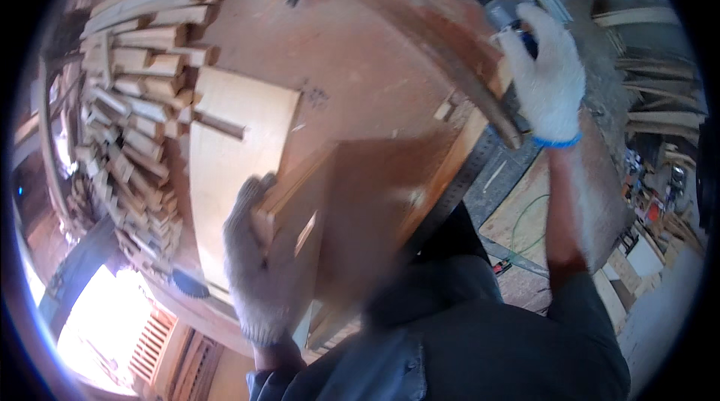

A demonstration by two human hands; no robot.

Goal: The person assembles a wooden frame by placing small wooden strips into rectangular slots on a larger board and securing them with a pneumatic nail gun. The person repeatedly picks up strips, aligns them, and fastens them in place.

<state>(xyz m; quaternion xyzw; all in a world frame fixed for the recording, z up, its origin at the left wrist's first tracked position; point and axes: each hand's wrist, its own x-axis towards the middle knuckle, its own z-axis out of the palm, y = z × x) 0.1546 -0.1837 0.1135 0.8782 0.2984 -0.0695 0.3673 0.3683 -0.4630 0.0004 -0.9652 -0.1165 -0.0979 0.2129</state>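
Observation:
My left hand (251, 266), in a white knit glove, grips the edge of a flat brown wooden board (360, 206) that lies tilted over the workbench's near edge. My right hand (547, 78), also gloved, is closed around the grey body of a power tool (495, 3) at the upper right. A long dark curved wooden piece (442, 56) runs diagonally beside that hand. A pale plywood panel (232, 138) lies on the bench just beyond my left hand.
A stack of cut wooden sticks (135, 101) fills the bench's left side. The wide brown bench top (352, 63) holds a small wood offcut (444, 110). More lumber (660, 93) and clutter lie on the floor at the right.

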